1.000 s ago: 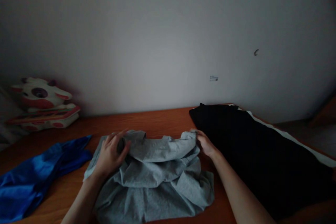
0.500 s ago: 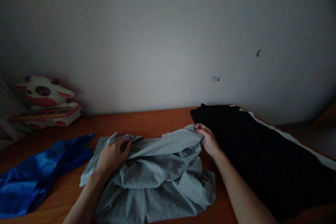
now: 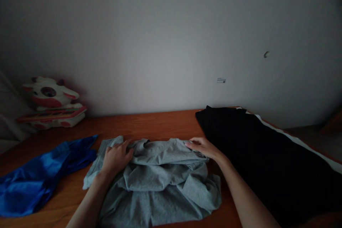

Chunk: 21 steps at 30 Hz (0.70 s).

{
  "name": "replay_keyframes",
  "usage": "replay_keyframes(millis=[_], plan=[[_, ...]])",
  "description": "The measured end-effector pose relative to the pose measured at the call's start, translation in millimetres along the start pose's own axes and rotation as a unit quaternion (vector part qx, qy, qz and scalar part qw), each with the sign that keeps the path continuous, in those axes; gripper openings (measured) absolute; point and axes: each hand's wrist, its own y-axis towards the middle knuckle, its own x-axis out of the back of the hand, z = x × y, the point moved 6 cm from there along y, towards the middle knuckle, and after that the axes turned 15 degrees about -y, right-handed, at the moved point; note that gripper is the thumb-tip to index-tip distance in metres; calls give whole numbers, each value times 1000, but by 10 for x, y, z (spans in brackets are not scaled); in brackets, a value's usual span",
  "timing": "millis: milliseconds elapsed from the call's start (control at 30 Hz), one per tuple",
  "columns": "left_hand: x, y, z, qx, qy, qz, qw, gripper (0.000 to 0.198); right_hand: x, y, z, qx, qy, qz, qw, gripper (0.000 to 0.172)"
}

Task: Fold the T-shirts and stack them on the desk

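A grey T-shirt [image 3: 162, 181] lies bunched in loose folds on the wooden surface, its upper part folded across the top. My left hand [image 3: 119, 155] rests over its upper left part, fingers lying on the cloth and a little bent. At the upper right corner, my right hand [image 3: 203, 146] has thumb and fingers closed on the shirt's edge; the fingertips are partly hidden. A lighter grey piece of cloth [image 3: 92, 174] sticks out beneath my left forearm.
Blue shiny cloth [image 3: 40, 174] lies to the left. A large black garment [image 3: 256, 153] spreads over the right side, with a white strip along its far edge. A cow-shaped toy keyboard [image 3: 56, 103] stands at the back left against the wall [image 3: 160, 42].
The shirt's raised upper edge has come down and now lies flatter. My right hand has lowered with it and turned inward; my left hand has loosened onto the cloth.
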Motion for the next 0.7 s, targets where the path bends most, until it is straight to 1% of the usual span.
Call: replay_keyframes(millis=[67, 100, 167, 233, 267, 300, 333, 367, 433, 467, 500, 533, 567, 633, 700], plan=[[-27, -1, -25, -22, -1, 19, 1000, 45, -32, -18, 31, 13, -5, 21, 1000, 45], [-41, 2, -25, -26, -3, 22, 999, 42, -31, -24, 52, 26, -17, 19, 999, 42], [-63, 14, -7, -28, -13, 14, 999, 36, -1, -27, 103, 59, -57, -8, 997, 35], [-57, 33, 35, -22, -36, -17, 999, 30, 56, -25, 159, 89, -94, -64, 989, 30], [-33, 40, 60, -21, -55, -46, 997, 25, 96, -28, 191, 106, -108, -103, 983, 26], [11, 41, 85, -26, -81, -87, 993, 21, 151, -42, 227, 124, -123, -156, 972, 23], [75, 30, 113, -33, -110, -140, 983, 18, 215, -72, 268, 142, -141, -221, 954, 19], [159, 1, 145, -42, -139, -205, 968, 16, 281, -121, 312, 160, -165, -292, 929, 16], [329, -103, 220, -53, -176, -332, 925, 19, 387, -260, 394, 182, -219, -429, 857, 15], [395, -161, 255, -51, -183, -379, 906, 22, 419, -330, 425, 185, -240, -482, 822, 17], [440, -205, 280, -48, -181, -405, 895, 24, 437, -387, 449, 188, -253, -518, 795, 19], [468, -231, 290, -50, -175, -412, 893, 23, 445, -428, 465, 191, -259, -541, 777, 21], [479, -237, 282, -60, -167, -402, 898, 21, 447, -453, 475, 193, -262, -552, 768, 22], [466, -214, 229, -101, -146, -359, 916, 14, 435, -455, 481, 191, -270, -546, 769, 22], [408, -161, 147, -150, -119, -292, 937, 10, 418, -427, 471, 178, -292, -530, 776, 19]])
